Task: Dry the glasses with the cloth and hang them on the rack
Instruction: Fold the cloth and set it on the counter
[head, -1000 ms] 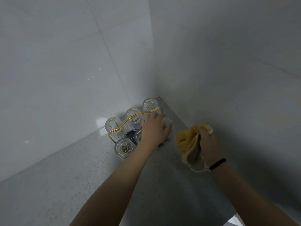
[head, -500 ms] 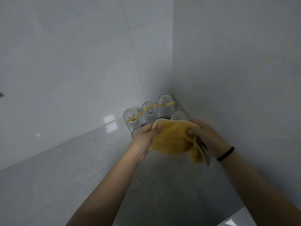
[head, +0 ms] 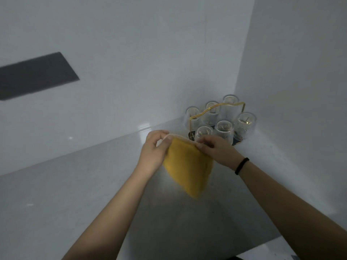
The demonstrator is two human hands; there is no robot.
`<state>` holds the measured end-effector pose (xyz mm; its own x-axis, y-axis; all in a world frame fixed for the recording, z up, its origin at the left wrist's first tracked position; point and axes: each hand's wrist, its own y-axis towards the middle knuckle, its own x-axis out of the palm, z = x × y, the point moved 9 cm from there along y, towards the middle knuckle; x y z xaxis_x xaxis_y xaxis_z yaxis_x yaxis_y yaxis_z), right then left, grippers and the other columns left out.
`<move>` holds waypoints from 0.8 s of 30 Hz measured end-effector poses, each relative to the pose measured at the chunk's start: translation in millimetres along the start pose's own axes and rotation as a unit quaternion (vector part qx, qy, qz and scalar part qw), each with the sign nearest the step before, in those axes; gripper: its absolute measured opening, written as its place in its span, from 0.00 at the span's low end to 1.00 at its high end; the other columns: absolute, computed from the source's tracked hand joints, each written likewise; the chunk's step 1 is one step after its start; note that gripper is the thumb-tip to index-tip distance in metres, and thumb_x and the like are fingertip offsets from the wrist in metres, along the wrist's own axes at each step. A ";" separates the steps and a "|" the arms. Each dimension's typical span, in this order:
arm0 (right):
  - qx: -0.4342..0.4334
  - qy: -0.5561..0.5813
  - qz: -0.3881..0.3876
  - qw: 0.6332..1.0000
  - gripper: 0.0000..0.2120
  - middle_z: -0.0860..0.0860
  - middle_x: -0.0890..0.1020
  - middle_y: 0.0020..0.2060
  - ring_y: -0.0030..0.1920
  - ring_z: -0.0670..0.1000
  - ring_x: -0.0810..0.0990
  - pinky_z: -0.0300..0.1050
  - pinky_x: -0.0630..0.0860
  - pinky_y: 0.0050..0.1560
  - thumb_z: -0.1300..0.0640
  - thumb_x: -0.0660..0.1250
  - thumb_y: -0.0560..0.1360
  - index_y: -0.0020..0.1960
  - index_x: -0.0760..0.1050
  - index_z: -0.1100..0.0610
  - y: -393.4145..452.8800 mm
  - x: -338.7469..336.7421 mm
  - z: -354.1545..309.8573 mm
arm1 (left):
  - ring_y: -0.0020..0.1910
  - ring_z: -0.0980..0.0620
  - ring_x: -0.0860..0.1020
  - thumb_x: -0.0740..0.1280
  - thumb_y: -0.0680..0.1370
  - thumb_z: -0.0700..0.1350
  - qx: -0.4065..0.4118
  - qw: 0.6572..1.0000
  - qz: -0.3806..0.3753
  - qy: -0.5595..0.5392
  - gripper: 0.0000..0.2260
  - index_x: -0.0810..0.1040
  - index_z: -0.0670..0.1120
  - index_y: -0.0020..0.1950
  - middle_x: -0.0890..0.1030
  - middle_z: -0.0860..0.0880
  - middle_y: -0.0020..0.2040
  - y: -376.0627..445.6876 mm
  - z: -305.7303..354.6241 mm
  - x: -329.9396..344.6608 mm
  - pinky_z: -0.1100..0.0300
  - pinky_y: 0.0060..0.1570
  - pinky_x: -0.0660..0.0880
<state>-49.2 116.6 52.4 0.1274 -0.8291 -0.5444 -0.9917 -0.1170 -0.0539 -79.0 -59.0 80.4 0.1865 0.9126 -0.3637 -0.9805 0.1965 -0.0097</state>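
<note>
No text, label, brand, number or sign can be read anywhere here.

A yellow cloth (head: 188, 167) is held up above the grey counter (head: 75, 184), pinched at its top edge by the left hand (head: 153, 152) at one corner and the right hand (head: 218, 150) at the other; the cloth hangs down between them to a point. A black band (head: 241, 166) is seen on the right wrist. Behind the hands, in the corner where two white walls meet, a rack with a gold wire handle (head: 216, 108) is seen, with six clear ribbed glasses (head: 224, 128) set upside down on it in two rows of three. A dark rectangle (head: 35, 76) is visible on the left wall.
</note>
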 end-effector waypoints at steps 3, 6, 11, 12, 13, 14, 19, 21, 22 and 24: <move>0.012 -0.039 -0.113 0.993 0.12 0.47 0.75 0.37 0.38 0.45 0.74 0.38 0.70 0.40 0.46 0.62 0.75 0.48 0.75 0.54 9.2 38.0 -6.8 | 0.43 0.47 0.73 0.65 0.75 0.52 -0.050 0.992 -0.003 -0.113 0.12 0.74 0.42 0.42 0.75 0.42 0.41 0.9 -29.8 -25.4 0.51 0.52 0.70; 0.064 -0.100 -0.180 0.976 0.21 0.56 0.79 0.43 0.43 0.51 0.77 0.44 0.73 0.46 0.43 0.64 0.73 0.53 0.76 0.60 18.5 56.1 8.4 | 0.43 0.46 0.71 0.63 0.81 0.44 -0.079 0.985 0.018 -0.150 0.09 0.74 0.41 0.43 0.73 0.41 0.42 4.9 -53.5 -45.3 0.51 0.50 0.69; 0.092 -0.196 -0.137 0.967 0.18 0.50 0.71 0.32 0.34 0.48 0.70 0.40 0.65 0.34 0.43 0.61 0.75 0.42 0.74 0.59 46.8 37.4 10.0 | 0.34 0.53 0.67 0.61 0.82 0.43 -0.120 0.976 0.084 -0.158 0.12 0.72 0.47 0.38 0.69 0.49 0.33 24.1 -86.3 -96.6 0.56 0.40 0.65; 0.087 -0.212 -0.115 0.967 0.17 0.50 0.71 0.32 0.34 0.48 0.70 0.40 0.64 0.33 0.43 0.62 0.75 0.41 0.74 0.58 53.9 32.7 3.9 | 0.34 0.54 0.66 0.61 0.82 0.44 -0.121 0.976 0.096 -0.157 0.12 0.72 0.48 0.38 0.69 0.50 0.33 26.8 -90.4 -108.6 0.57 0.39 0.64; 0.079 -0.219 -0.093 0.968 0.16 0.50 0.72 0.32 0.35 0.48 0.71 0.40 0.64 0.33 0.44 0.62 0.75 0.42 0.74 0.58 60.5 28.7 -3.5 | 0.34 0.54 0.66 0.61 0.82 0.44 -0.115 0.975 0.107 -0.158 0.12 0.72 0.48 0.38 0.69 0.51 0.33 29.0 -91.9 -119.8 0.57 0.39 0.64; 0.068 -0.211 -0.066 0.973 0.15 0.51 0.74 0.34 0.37 0.50 0.72 0.40 0.65 0.34 0.46 0.63 0.75 0.42 0.74 0.58 65.4 23.9 -11.4 | 0.35 0.55 0.67 0.61 0.82 0.44 -0.106 0.975 0.115 -0.157 0.12 0.72 0.48 0.39 0.69 0.51 0.34 29.8 -89.3 -129.1 0.58 0.39 0.64; -0.032 -0.141 0.012 0.989 0.03 0.50 0.80 0.37 0.39 0.50 0.78 0.43 0.74 0.43 0.54 0.68 0.73 0.43 0.76 0.53 60.0 16.8 -58.6 | 0.34 0.56 0.69 0.60 0.82 0.43 -0.068 0.974 0.139 -0.166 0.12 0.72 0.48 0.39 0.71 0.53 0.33 4.2 -78.3 -167.0 0.60 0.37 0.66; -0.047 -0.185 -0.032 0.981 0.04 0.46 0.79 0.37 0.38 0.46 0.77 0.40 0.73 0.41 0.52 0.68 0.73 0.45 0.78 0.51 45.3 29.6 -58.9 | 0.33 0.55 0.70 0.59 0.82 0.41 -0.092 0.973 0.127 -0.168 0.12 0.72 0.47 0.39 0.72 0.51 0.34 -20.5 -98.1 -164.9 0.60 0.35 0.68; -0.044 -0.204 -0.063 0.976 0.06 0.45 0.78 0.37 0.37 0.43 0.75 0.38 0.71 0.41 0.50 0.68 0.73 0.47 0.79 0.51 36.6 37.3 -53.0 | 0.33 0.54 0.71 0.59 0.82 0.40 -0.112 0.972 0.119 -0.170 0.11 0.73 0.46 0.39 0.73 0.49 0.34 -34.7 -111.6 -158.3 0.59 0.35 0.69; -0.011 -0.219 -0.156 0.963 0.06 0.42 0.75 0.35 0.36 0.39 0.72 0.34 0.66 0.38 0.49 0.68 0.73 0.47 0.78 0.50 20.0 65.4 -27.4 | 0.35 0.50 0.74 0.60 0.81 0.39 -0.166 0.967 0.100 -0.166 0.10 0.75 0.44 0.40 0.76 0.46 0.36 -65.2 -153.5 -141.6 0.57 0.38 0.71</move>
<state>-60.2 45.1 38.6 0.3941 -0.4420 -0.8058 -0.9052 -0.3385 -0.2570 -51.1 -256.1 -10.4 -0.0525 0.9961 -0.0707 -0.9546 -0.0709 -0.2892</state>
